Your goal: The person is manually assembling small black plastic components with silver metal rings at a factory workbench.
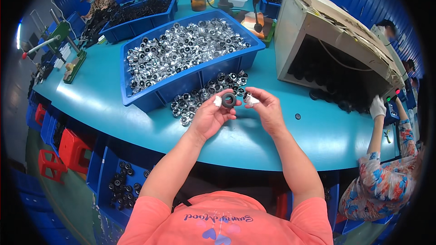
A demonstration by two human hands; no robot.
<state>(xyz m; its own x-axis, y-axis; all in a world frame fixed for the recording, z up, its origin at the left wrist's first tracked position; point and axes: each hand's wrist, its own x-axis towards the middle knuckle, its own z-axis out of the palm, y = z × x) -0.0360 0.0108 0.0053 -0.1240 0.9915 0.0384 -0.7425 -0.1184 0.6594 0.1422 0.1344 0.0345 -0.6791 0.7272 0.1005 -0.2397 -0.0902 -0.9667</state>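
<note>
My left hand (212,114) grips a black ring-shaped part (229,100) between thumb and fingers, its round opening turned toward me. Close by on the right, my right hand (265,109) pinches a small dark part (246,95), mostly hidden by the fingertips. White wrapping covers both thumbs. Just beyond my hands, a loose heap of shiny silver-and-black round parts (186,107) lies on the teal table (245,149). Behind that heap stands a long blue bin (181,81), filled with many more of these parts.
At the right is a beige box-shaped machine (284,41) with black rings (345,104) at its opening; a co-worker's gloved hand (378,107) is beside it. A small black piece (298,116) lies on the table. A green hand press (68,59) stands left. Below, a blue bin (102,186) holds black parts.
</note>
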